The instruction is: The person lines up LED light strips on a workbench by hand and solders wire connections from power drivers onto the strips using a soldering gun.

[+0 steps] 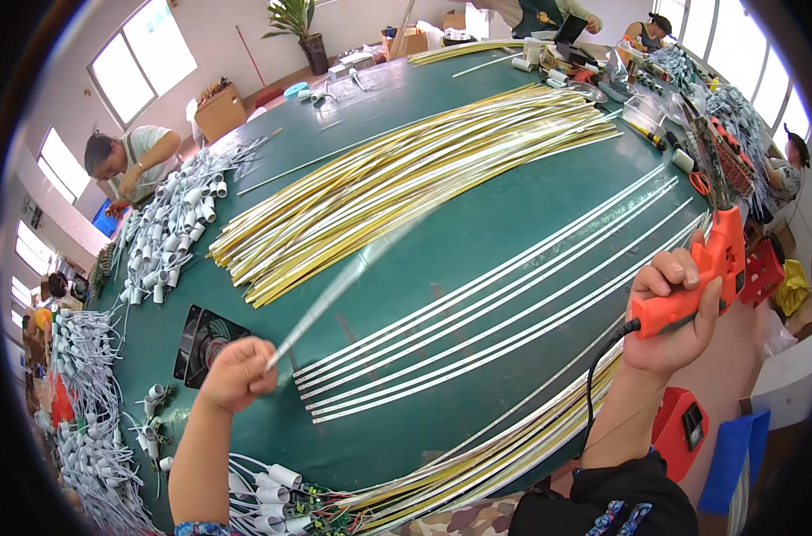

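My left hand (237, 373) is closed on the end of a long thin strip (343, 286) that lifts off the green table (477, 228), blurred, slanting up to the right. My right hand (672, 313) grips an orange pistol-shaped tool (705, 272) with a black cord (594, 375), held at the table's right edge. Between the hands lie several white strips (513, 304) side by side. A big heap of yellow strips (397, 179) lies beyond them. More strips (486, 456) run along the near edge.
A black fan (205, 344) lies by my left hand. White tube-shaped parts with wires (174, 232) pile at the left and near edge. Tools and scissors (701, 183) crowd the right side. Other people work at the far left (125, 161) and back.
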Available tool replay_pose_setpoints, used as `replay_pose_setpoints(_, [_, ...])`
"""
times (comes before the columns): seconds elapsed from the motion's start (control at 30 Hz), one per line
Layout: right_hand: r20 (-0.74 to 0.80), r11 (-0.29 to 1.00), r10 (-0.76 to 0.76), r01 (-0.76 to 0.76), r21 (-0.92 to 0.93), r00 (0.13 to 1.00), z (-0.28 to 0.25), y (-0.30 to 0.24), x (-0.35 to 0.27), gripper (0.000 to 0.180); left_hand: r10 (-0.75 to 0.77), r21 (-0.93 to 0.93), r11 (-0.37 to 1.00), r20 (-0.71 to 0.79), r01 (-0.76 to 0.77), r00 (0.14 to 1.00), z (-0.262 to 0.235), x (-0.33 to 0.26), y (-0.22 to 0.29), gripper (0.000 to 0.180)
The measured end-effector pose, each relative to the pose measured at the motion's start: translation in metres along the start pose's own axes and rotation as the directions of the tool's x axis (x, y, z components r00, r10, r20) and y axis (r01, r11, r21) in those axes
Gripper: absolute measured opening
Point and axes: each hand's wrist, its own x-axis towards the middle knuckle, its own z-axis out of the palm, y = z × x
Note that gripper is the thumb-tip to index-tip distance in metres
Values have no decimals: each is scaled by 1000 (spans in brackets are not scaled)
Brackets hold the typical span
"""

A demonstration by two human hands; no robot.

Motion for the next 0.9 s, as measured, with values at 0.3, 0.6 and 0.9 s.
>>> replay_pose_setpoints(0.3, [42,1000,-9,8,26,999,-2,-31,4,61,440,-57,896,-9,-440,898,19,-21,68,15])
replay_pose_setpoints(0.6, [52,999,6,-9,47,999,-13,-23,0,57,-90,402,905,-140,139,986,16,19,8,12])
replay_pose_setpoints(0.9, [38,999,29,-28,-29,999,-19,-12,-2,58,-183,530,772,-343,350,921,15,45,-20,16])
